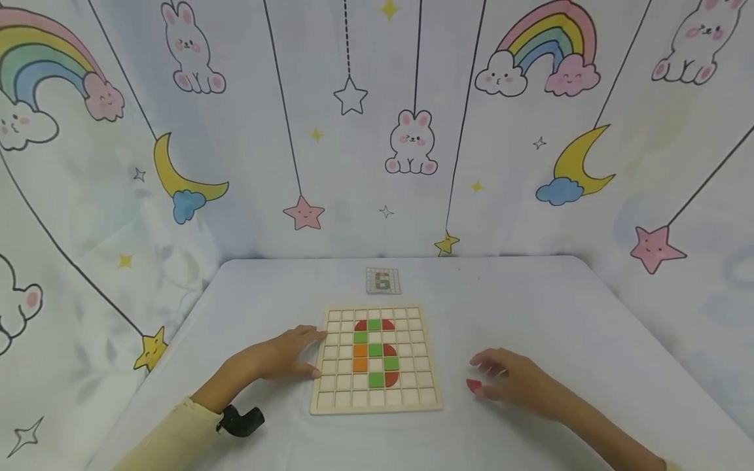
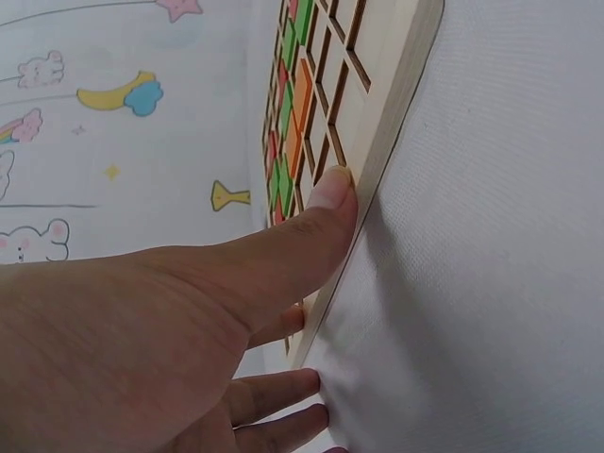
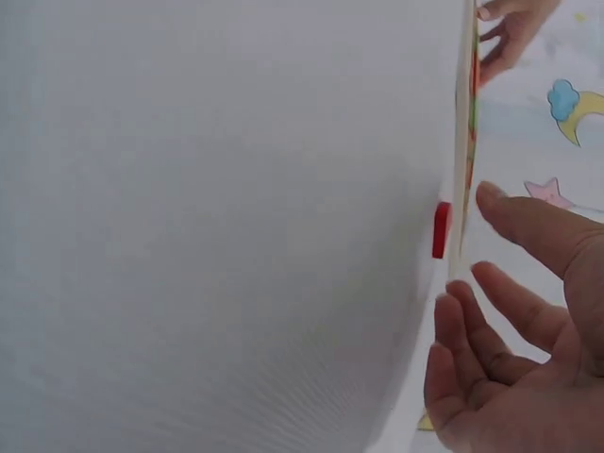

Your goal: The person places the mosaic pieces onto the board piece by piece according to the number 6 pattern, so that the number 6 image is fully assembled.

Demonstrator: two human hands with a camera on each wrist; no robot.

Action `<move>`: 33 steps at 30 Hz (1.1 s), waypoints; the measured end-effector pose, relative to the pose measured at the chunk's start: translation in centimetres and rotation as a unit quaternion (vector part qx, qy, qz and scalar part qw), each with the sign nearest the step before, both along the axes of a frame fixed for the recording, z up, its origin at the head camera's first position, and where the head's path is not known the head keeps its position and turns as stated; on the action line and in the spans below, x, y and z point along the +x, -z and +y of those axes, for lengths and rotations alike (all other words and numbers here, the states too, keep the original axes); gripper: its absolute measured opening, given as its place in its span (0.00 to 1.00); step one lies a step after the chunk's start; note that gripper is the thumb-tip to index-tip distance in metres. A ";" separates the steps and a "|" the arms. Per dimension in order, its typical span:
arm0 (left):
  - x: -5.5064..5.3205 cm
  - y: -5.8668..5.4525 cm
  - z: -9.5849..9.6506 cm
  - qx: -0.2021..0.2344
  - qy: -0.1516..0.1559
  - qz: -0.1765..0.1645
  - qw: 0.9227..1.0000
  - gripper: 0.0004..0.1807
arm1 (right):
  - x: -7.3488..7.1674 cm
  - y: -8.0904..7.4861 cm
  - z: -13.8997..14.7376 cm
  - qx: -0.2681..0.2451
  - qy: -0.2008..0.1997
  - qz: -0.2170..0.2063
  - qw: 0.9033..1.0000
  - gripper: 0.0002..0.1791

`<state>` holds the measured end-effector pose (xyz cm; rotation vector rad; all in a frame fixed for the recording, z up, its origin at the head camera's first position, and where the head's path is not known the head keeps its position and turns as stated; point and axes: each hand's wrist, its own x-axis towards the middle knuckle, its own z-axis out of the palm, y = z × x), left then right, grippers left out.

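Observation:
A square wooden grid board (image 1: 377, 411) lies on the table, with green squares, orange squares (image 1: 360, 357) and rounded red pieces in its middle cells. My left hand (image 1: 283, 355) rests against the board's left edge, fingers extended; in the left wrist view the thumb (image 2: 326, 203) touches the rim. To the right of the board a loose red piece (image 1: 474, 386) with a curved side sits on the cloth. Beside it hovers my right hand (image 1: 518, 383), fingers loosely bent and thumb apart. The right wrist view shows the red piece (image 3: 441, 229) outside the grasp, in front of the fingertips.
Behind the board lies a small card (image 1: 383, 280) printed with a similar coloured pattern on a grid. A white cloth (image 1: 265, 294) covers the table, and a patterned curtain (image 1: 365, 163) hangs behind and at the sides. A black strap device (image 1: 241, 422) is on the left wrist.

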<state>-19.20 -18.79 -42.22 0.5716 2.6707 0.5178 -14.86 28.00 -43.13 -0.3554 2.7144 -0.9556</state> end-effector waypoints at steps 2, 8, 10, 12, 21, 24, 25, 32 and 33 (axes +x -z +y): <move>0.1 -0.2 0.0 0.001 -0.001 -0.001 1.000 0.46 | 0.2 0.1 -0.1 0.010 -0.008 0.003 1.000 0.25; 0.1 0.1 0.0 0.001 -0.008 -0.007 1.000 0.47 | 0.5 0.4 -0.5 0.043 -0.035 0.044 0.997 0.18; 0.1 0.2 0.0 0.003 -0.007 -0.007 1.000 0.46 | 0.5 0.5 -0.7 0.051 -0.033 0.050 0.997 0.15; 0.1 0.2 0.0 0.003 -0.007 -0.006 1.000 0.46 | 0.6 0.5 -0.7 0.052 -0.035 0.057 0.996 0.14; 0.1 0.1 0.0 0.005 -0.005 -0.003 1.000 0.46 | 0.6 0.5 -0.9 0.056 -0.047 0.091 0.993 0.13; 0.0 0.2 0.0 0.007 -0.003 -0.002 1.000 0.46 | 0.6 0.4 -1.0 0.052 -0.051 0.093 0.993 0.13; 0.0 0.1 -0.1 0.007 -0.003 -0.002 1.000 0.46 | 0.6 0.4 -1.1 0.053 -0.051 0.092 0.993 0.13; 0.0 0.1 -0.1 0.008 -0.001 0.001 1.000 0.46 | 0.4 0.3 -1.7 0.062 -0.040 0.076 0.994 0.14; 0.0 0.2 -0.1 0.009 -0.001 0.001 1.000 0.46 | 0.3 0.3 -1.8 0.064 -0.041 0.078 0.994 0.14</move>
